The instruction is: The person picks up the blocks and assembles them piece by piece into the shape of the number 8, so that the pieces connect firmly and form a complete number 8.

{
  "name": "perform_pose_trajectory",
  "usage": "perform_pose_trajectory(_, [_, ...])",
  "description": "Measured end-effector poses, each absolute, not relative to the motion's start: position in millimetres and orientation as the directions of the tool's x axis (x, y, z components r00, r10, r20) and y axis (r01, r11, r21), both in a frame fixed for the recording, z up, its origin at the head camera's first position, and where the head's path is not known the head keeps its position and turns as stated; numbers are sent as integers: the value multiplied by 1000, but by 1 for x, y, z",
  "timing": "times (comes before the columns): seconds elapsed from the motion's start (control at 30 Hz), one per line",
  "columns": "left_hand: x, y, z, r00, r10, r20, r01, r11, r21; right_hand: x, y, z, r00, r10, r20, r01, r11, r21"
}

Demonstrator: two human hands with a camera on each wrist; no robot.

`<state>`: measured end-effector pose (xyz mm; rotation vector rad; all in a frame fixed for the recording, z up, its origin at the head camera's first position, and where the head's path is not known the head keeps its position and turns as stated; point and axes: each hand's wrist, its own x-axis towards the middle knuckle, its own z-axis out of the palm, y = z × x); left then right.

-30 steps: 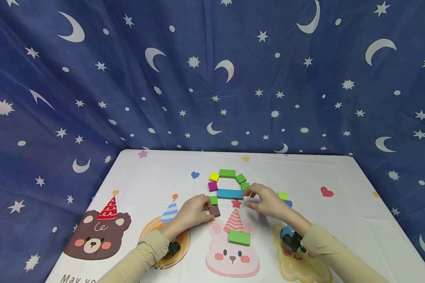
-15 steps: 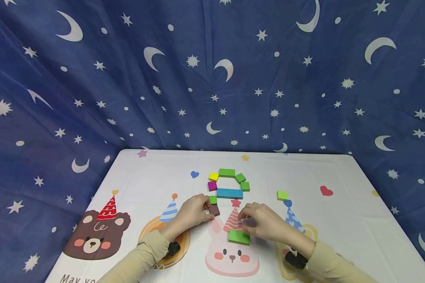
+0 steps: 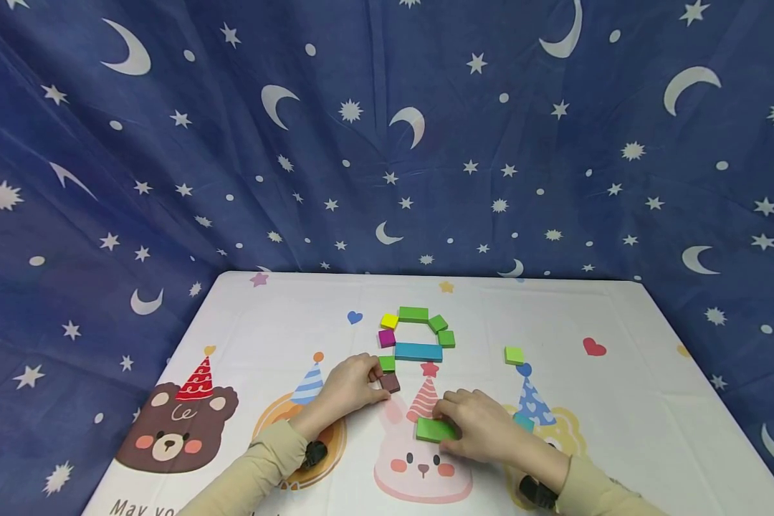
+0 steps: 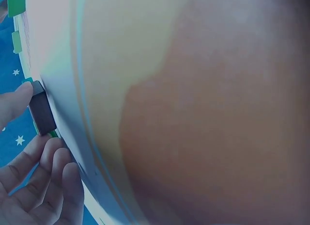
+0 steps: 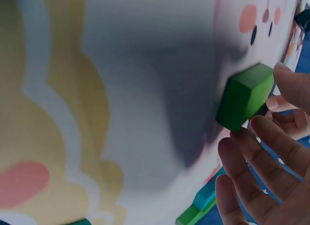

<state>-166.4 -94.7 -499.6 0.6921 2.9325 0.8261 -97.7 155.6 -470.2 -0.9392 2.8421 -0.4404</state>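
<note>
My left hand pinches a brown block between thumb and fingertips; in the left wrist view the brown block shows thumb on one end, fingers at the other. It lies just below a small green block. Over the printed rabbit, my right hand has thumb and fingertips at opposite sides of a long green block. The right wrist view shows that green block tilted in the picture, thumb at one corner and fingertips along its lower edge.
A ring of blocks stands farther back: a long blue block, a purple one, a yellow one and several green ones. Right of it lies a lime block. A teal block is partly hidden behind the right hand.
My right hand has come away from the blue block's right end, toward me, and down to the long green block. My left hand has stayed at the brown block.
</note>
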Motion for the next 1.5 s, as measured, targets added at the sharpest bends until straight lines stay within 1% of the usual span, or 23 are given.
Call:
perform_pose_trajectory(0.2, [-167,-95,-500,-914,404,47,369,776,510,-95,154,-477,-820,-571,-29,-538,788,-300])
perform_pose_trajectory(0.4, [-167,-95,-499,-913,406,45,369,772,517,-93,153,-480,-830,-557,-13,-529,796,-294])
perform_pose_trajectory(0.67, [-166,-96,-497,-915,403,30,354,764,540,-93,153,-482,-842,-538,-29,-506,808,-300])
perform_pose_trajectory(0.97, [-166,-97,-496,-915,404,20,349,764,543,-94,153,-484,-840,-542,-2,-516,801,-305])
perform_pose_trajectory(1.5, [-167,-97,-497,-912,409,25,356,760,544,-111,144,-486,-855,-517,53,-501,793,-346])
